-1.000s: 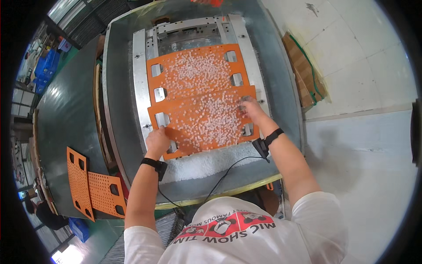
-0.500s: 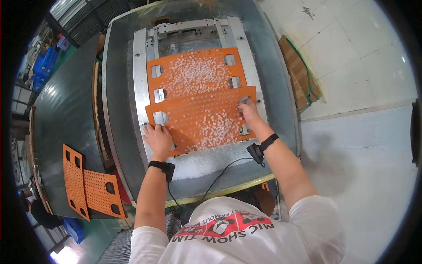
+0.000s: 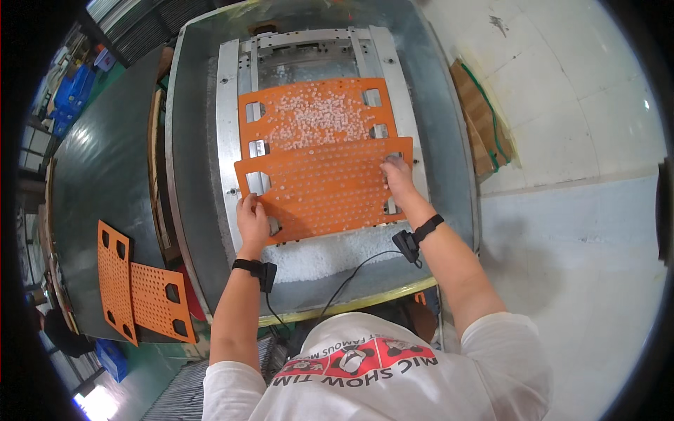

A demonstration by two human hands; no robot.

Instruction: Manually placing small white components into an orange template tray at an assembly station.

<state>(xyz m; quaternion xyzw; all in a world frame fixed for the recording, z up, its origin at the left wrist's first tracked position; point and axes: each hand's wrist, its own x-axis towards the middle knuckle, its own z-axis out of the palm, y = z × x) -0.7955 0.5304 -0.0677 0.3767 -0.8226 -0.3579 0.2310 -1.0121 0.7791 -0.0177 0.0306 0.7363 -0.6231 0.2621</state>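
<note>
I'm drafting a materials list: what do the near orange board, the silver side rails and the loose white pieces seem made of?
Near orange board: probably plastic or painted sheet, matte, evenly coloured.
Side rails: likely bare metal, dull silver-grey with bolt holes.
White pieces: perhaps plastic, whitish; too small to be sure.

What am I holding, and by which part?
The nearer orange plate in the tub: left hand at its left edge, right hand at its right side, near the far corner.
</note>
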